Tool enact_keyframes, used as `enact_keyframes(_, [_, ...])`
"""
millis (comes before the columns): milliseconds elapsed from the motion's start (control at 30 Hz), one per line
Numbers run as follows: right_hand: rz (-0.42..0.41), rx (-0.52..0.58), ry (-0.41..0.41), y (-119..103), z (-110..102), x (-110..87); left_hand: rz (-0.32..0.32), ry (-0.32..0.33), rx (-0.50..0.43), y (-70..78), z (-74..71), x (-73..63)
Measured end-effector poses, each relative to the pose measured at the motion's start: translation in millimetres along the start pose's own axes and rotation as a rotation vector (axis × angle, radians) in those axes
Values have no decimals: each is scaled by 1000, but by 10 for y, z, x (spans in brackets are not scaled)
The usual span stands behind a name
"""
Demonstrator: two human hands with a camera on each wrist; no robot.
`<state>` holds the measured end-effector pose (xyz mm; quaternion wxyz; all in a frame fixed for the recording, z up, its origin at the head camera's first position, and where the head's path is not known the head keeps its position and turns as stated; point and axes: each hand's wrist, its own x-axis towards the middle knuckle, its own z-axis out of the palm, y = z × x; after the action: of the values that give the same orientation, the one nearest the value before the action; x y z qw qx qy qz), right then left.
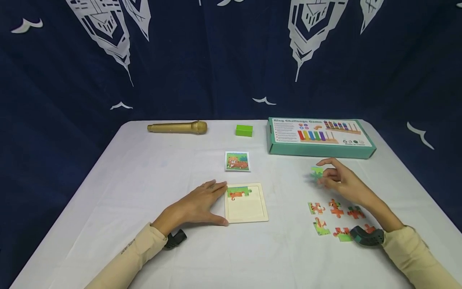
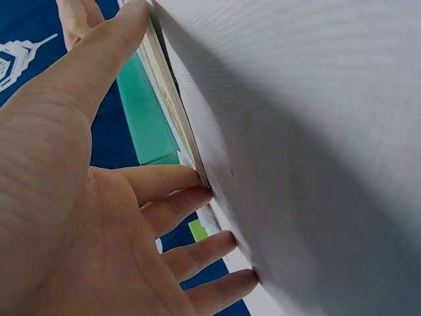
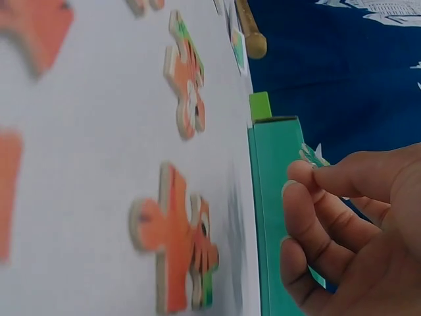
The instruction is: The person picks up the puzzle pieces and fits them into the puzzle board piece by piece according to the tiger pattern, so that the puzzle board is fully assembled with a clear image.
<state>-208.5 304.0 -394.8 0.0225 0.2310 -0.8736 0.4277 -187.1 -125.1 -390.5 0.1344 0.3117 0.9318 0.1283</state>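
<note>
My left hand (image 1: 202, 202) lies on the table at the left edge of a square wooden puzzle board (image 1: 249, 212). Its thumb and index finger touch that edge, spread apart, as the left wrist view also shows. Joined jigsaw pieces (image 1: 238, 192), green and orange, fill the board's upper left corner. To the right, my right hand (image 1: 343, 182) pinches a green jigsaw piece (image 1: 317, 171) between thumb and index finger, raised above the table. Below that hand, several loose tiger jigsaw pieces (image 1: 335, 208) are spread on the cloth; the wrist camera partly covers one of them.
A tiger picture card (image 1: 237, 161) lies just beyond the board. Along the far edge are a gold microphone (image 1: 177, 127), a green block (image 1: 244, 131) and a teal Ring Challenge Game box (image 1: 321, 149). Behind the table hangs a dark blue curtain (image 1: 216, 60).
</note>
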Motion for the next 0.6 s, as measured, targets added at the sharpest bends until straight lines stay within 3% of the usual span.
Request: enact_keyframes(600, [30,222,-67,-211,183,211,3,12,5,-8,9,-8])
